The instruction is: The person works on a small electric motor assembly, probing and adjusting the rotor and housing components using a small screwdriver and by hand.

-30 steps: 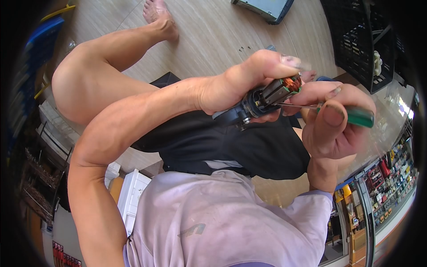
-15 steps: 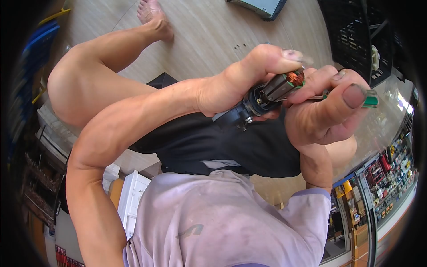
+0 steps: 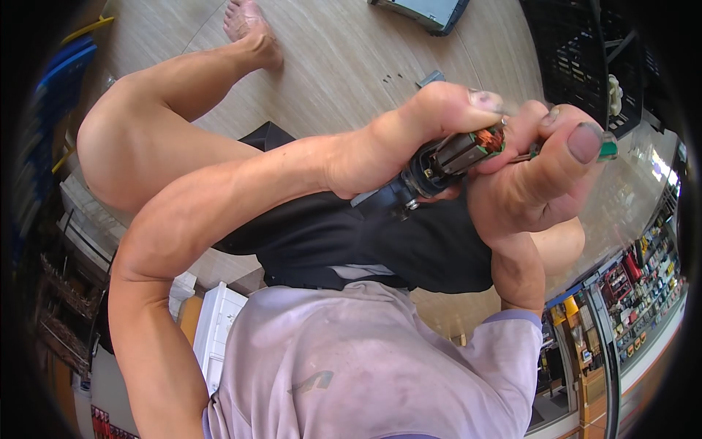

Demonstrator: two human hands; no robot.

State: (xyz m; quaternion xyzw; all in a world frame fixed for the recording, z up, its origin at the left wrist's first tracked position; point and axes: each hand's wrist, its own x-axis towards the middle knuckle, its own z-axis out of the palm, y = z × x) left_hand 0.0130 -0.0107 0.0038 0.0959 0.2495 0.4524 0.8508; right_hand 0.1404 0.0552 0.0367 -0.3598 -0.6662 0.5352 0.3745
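Note:
My left hand (image 3: 431, 110) is closed around a small electric motor (image 3: 468, 150). Its slotted metal core shows copper windings at the end facing right, and a black housing surrounds its lower part. The thumb presses near the windings. My right hand (image 3: 537, 164) is closed on a slim green-handled tool (image 3: 608, 151), which looks like a screwdriver. Its thin shaft points left to the windings, and the tip is hidden by the fingers. Both hands meet at the winding end, above my lap.
A grey box-like unit (image 3: 431, 13) lies on the tiled floor (image 3: 329, 88), with a small grey piece (image 3: 431, 77) nearer. Black crates (image 3: 567, 58) stand at the upper right. Shelves of small goods (image 3: 651, 285) line the right side. A white box (image 3: 218, 329) is at my left.
Both hands have shifted only slightly while keeping hold of the motor and the tool. The small grey piece on the floor shows more plainly above my left thumb.

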